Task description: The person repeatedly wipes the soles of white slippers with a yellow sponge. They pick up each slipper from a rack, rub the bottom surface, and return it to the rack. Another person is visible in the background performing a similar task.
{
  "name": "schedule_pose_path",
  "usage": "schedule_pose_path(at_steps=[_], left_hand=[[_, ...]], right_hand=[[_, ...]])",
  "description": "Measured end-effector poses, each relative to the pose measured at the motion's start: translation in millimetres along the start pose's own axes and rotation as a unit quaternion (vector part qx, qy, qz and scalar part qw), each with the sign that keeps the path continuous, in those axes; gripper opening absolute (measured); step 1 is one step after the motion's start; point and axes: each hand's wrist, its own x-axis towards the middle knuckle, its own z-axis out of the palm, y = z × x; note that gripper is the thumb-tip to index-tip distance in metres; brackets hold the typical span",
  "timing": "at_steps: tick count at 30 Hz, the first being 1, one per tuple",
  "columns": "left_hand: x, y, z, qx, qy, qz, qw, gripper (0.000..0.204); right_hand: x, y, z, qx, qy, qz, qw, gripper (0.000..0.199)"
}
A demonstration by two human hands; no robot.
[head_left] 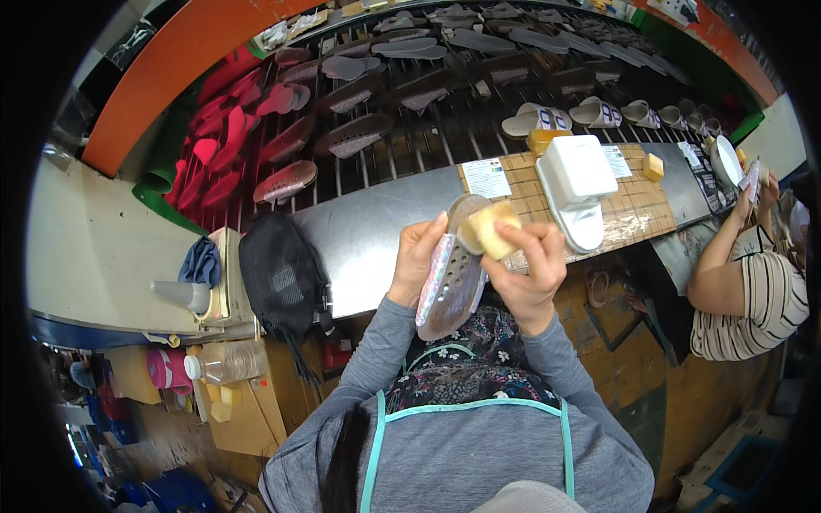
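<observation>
My left hand (416,261) grips a slide sandal (448,301) by its edge, tilted in front of my chest. The sandal has a greyish-brown sole piece with small round holes and a glittery pinkish side. In my right hand (532,278), a yellow sponge (492,229) is pinched between thumb and fingers. That sponge lies against the sandal's far end and hides part of it. Just beyond my hands stands a white dispenser-like container (580,175) on a bench covered with brown matting (637,218).
Ahead runs a rack of metal rods (410,154) bearing rows of sandals and soles. A black mesh bag (282,274) hangs at the bench's left end. Another sponge (652,168) sits on the bench. At right, a co-worker's arm (714,274) reaches in. A clear bottle (231,362) is at lower left.
</observation>
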Motion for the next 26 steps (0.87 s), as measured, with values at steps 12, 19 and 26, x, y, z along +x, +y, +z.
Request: schedule_pose_path(at_steps=[12,19,26], left_hand=[[61.5,37.9,9.9,-0.059,0.164,0.121,0.977,0.041],[157.3,25.0,-34.5,-0.069,0.265,0.169,0.947,0.04],[244.3,-56.5,-91.9,0.129,0.135,0.094,0.978,0.024]], right_hand=[[-32.1,-14.0,-4.8,0.074,-0.086,-0.018,0.993,0.042],[-35.7,16.7,-30.1,0.11,-0.054,0.149,0.981,0.031],[-47.8,48.1,-54.0,0.093,0.001,0.196,0.976,0.029]])
